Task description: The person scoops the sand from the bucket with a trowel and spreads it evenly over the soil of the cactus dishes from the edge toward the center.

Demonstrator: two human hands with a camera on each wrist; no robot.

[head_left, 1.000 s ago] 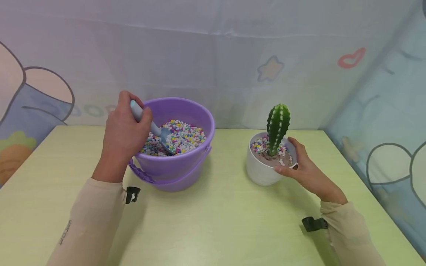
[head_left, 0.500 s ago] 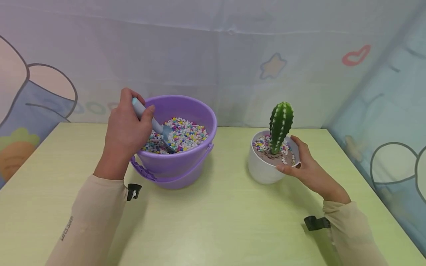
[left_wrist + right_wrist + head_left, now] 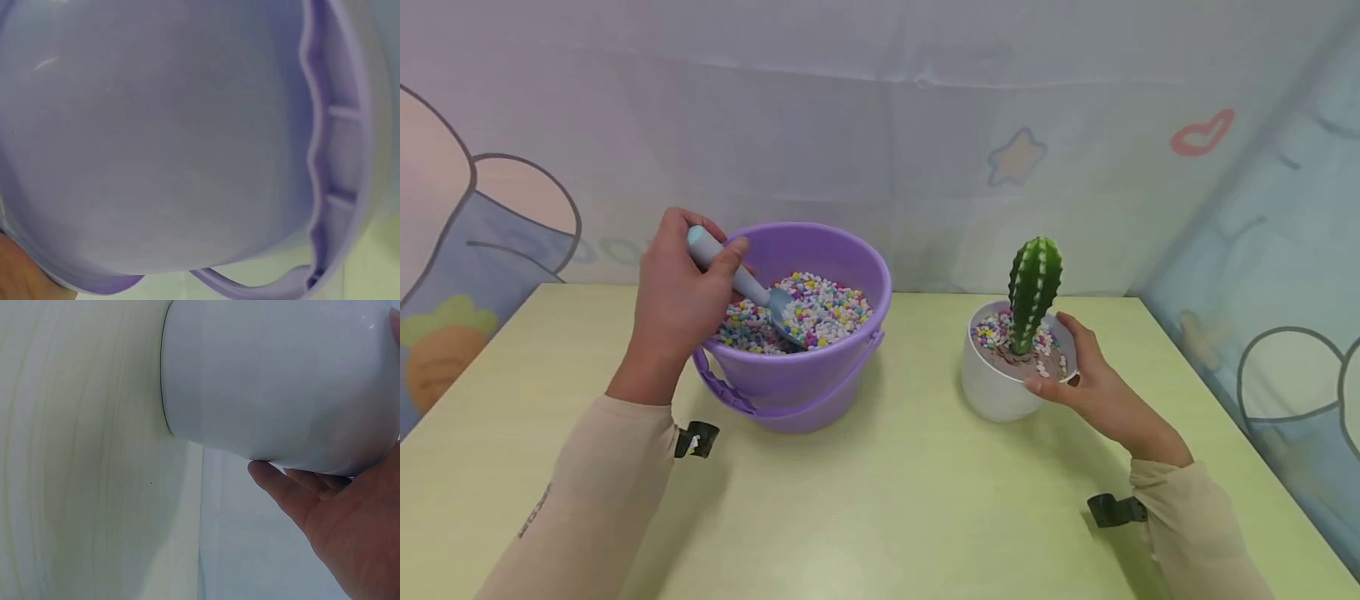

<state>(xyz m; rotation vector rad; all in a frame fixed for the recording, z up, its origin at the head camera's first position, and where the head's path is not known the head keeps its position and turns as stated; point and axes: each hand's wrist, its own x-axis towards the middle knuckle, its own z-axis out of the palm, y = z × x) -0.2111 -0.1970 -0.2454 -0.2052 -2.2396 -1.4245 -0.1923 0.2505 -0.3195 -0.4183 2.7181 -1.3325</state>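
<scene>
My left hand [image 3: 681, 287] grips the pale blue handle of a small scoop [image 3: 752, 290] whose blade is dug into coloured pebbles [image 3: 823, 307] inside a purple bucket [image 3: 805, 375]. The left wrist view is filled by the bucket's purple wall [image 3: 162, 137] and its handle. My right hand [image 3: 1075, 375] holds the rim and side of a white pot [image 3: 992, 392], thumb on the rim. A green cactus [image 3: 1033, 282] stands in the pot with brown soil and some pebbles around it. In the right wrist view my right hand's fingers [image 3: 294, 494] curl under the white pot [image 3: 275, 381].
The pale green table [image 3: 880, 500] reaches a cartoon-printed cloth backdrop behind and on the right. The bucket's handle [image 3: 722, 392] hangs down at its front. Small black clips show at both sleeves.
My left hand has shifted slightly, and the scoop blade has moved a little right and deeper into the pebbles. The right hand and the pot stay as they were.
</scene>
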